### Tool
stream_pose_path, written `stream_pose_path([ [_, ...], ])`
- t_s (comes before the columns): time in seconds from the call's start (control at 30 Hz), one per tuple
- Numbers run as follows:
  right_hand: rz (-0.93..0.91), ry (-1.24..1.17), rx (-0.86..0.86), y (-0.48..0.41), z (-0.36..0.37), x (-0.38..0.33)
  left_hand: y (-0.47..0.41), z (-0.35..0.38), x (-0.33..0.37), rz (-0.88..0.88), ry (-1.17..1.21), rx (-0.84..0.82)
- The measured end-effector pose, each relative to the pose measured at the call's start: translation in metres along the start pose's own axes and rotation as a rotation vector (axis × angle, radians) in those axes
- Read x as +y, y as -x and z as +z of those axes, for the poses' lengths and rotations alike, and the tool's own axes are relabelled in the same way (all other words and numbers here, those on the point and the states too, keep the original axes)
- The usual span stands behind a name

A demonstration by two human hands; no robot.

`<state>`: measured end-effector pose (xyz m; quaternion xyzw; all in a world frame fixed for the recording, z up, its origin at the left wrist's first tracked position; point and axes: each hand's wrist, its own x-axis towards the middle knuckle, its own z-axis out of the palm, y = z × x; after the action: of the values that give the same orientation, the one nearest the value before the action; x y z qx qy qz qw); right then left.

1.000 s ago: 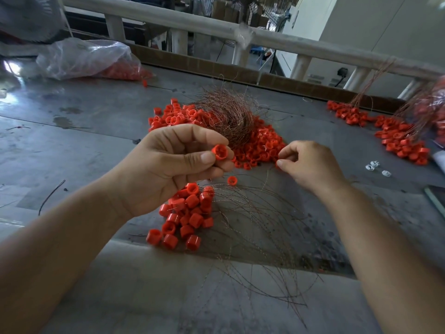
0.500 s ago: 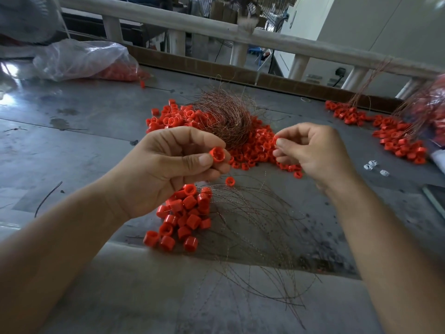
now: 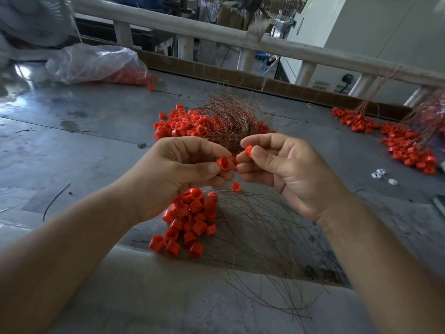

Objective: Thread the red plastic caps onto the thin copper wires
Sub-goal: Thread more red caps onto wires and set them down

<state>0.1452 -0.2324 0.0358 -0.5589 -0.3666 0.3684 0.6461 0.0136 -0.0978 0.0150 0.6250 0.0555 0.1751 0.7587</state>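
My left hand (image 3: pixel 183 169) pinches a red cap (image 3: pixel 223 163) between thumb and forefinger, its open end facing me. My right hand (image 3: pixel 284 167) pinches a second red cap (image 3: pixel 248 150) just to the right of it, the two hands almost touching. Below them a small heap of red caps (image 3: pixel 190 220) lies on the grey table, with thin copper wires (image 3: pixel 260 239) fanning out to the right and toward me. One loose cap (image 3: pixel 236 186) lies under my fingers. Behind my hands sits a tangled bundle of copper wire (image 3: pixel 228 121) on a bigger pile of red caps (image 3: pixel 175 126).
A plastic bag of red caps (image 3: pixel 96 63) lies at the back left. More caps with wires (image 3: pixel 407 143) spread along the right side, near small white parts (image 3: pixel 379 173). A white railing (image 3: pixel 216 37) and a cardboard strip (image 3: pixel 313 92) border the table's far edge.
My right hand has left the big pile with a cap pinched in its fingers and come left, up to my left hand. The left hand has kept its cap and barely moved.
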Motion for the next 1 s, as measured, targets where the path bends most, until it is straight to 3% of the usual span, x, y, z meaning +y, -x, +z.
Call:
stream_pose_path([
  [0.37,-0.114,0.11,-0.038,0.001,0.006,0.008,0.0,-0.001,0.0,0.015,-0.04,0.055],
  [0.7,-0.349,0.49,0.071,0.003,0.021,0.013,0.0,0.002,0.001,0.026,-0.074,0.097],
  [1.0,-0.417,0.63,0.179,0.003,0.026,0.018,0.0,0.002,-0.001,0.034,-0.159,0.146],
])
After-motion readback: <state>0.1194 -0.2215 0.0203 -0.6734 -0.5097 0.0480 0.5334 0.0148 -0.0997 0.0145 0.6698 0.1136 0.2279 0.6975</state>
